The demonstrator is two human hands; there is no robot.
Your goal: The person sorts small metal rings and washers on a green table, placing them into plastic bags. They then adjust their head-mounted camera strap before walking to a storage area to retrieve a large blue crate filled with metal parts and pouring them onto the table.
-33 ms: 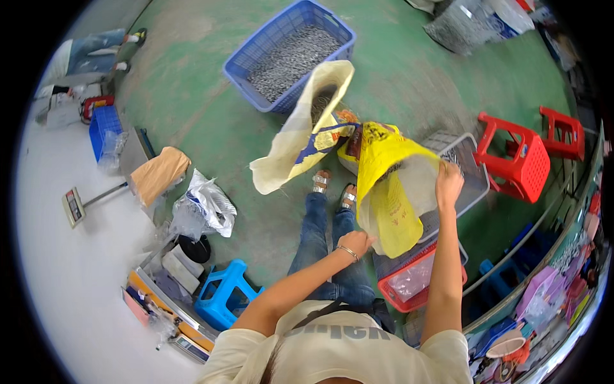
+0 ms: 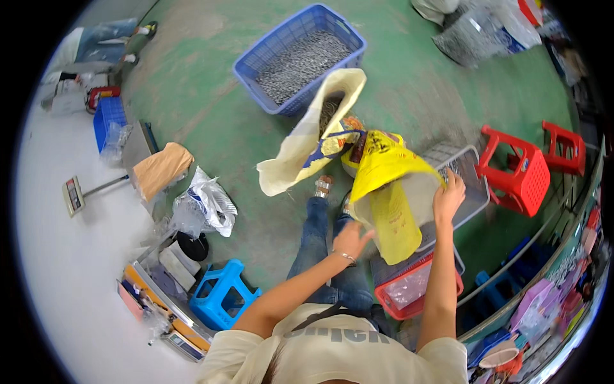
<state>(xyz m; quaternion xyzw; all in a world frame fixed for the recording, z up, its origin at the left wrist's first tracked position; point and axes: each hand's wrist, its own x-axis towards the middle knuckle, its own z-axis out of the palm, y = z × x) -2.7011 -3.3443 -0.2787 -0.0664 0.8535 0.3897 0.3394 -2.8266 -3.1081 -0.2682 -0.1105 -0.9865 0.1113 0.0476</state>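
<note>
A yellow plastic woven sack [image 2: 384, 166] stands in front of me, its wide mouth facing me and its pale lining showing. My right hand [image 2: 449, 200] grips the right edge of that mouth between thumb and fingers. Just off the lower left edge is my left hand [image 2: 352, 240], thumb and fingers apart, holding nothing. A cream woven sack [image 2: 281, 168] with a blue printed patch leans beside the yellow one, its mouth spread open. Dark thin pieces show inside it. Beyond stands a blue basket [image 2: 256, 96] of small metallic-looking pieces.
A grey crate [image 2: 474, 211] and a red basket [image 2: 409, 310] stand at my right, near red stools [image 2: 527, 173]. At left are a blue stool [image 2: 224, 294], white plastic bags [image 2: 208, 205] and a scale display [image 2: 73, 196]. Another person's legs [image 2: 105, 45] show far left.
My left hand has let go of the yellow sack's lower edge and opened, moving slightly left. My right hand's fingers have loosened somewhat at the rim. The view has shifted slightly.
</note>
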